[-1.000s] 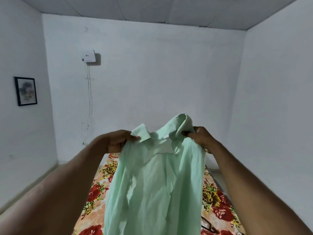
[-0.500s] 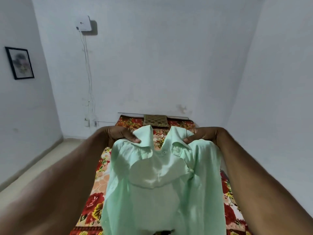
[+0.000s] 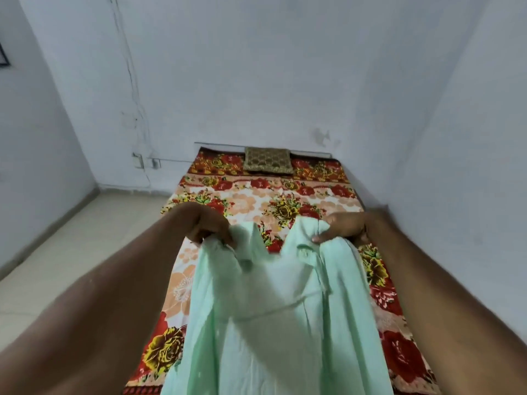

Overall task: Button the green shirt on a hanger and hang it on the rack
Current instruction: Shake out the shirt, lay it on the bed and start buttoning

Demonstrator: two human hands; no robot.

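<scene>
The pale green shirt [image 3: 273, 315] hangs spread between my two hands over the bed, collar end away from me, its front open and unbuttoned. My left hand [image 3: 208, 223] pinches the left shoulder beside the collar. My right hand [image 3: 342, 228] grips the right shoulder, fingers closed over the cloth. The shirt's lower part runs out of the frame at the bottom. No hanger and no rack are in view.
A bed with a red and orange floral sheet [image 3: 256, 195] fills the space ahead, set against the far and right walls. A brown patterned cushion [image 3: 268, 161] lies at its head. Pale tiled floor [image 3: 57, 252] lies left of the bed, with a wall socket and cables [image 3: 139, 159].
My view has tilted down from the wall to the bed. Both hands have lowered the shirt and moved apart, spreading its shoulders over the sheet.
</scene>
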